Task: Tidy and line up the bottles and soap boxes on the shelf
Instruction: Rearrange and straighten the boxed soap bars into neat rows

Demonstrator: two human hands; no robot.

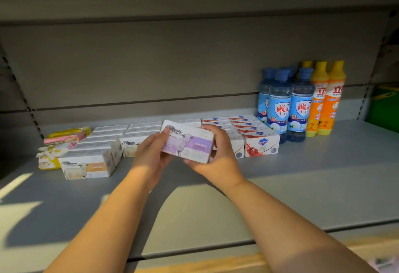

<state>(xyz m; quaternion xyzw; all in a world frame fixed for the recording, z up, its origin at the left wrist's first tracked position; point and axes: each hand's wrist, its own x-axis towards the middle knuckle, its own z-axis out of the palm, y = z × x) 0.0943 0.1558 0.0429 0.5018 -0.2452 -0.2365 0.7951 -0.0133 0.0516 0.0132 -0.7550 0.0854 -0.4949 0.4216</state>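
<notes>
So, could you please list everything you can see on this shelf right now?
Purple-and-white cardboard soap box: one, held in front of the rows.
White cardboard soap boxes with beige labels: several, left rows.
White-and-red cardboard soap boxes: several, centre-right rows.
Clear plastic bottles, blue caps: at least four, right of boxes.
Orange plastic bottles, yellow caps: three, far right.
Yellow and pink wrapped packets: a few, far left.
Grey metal shelf: one, underneath.
Left hand: grips box's left end.
Right hand: grips its right end.
</notes>
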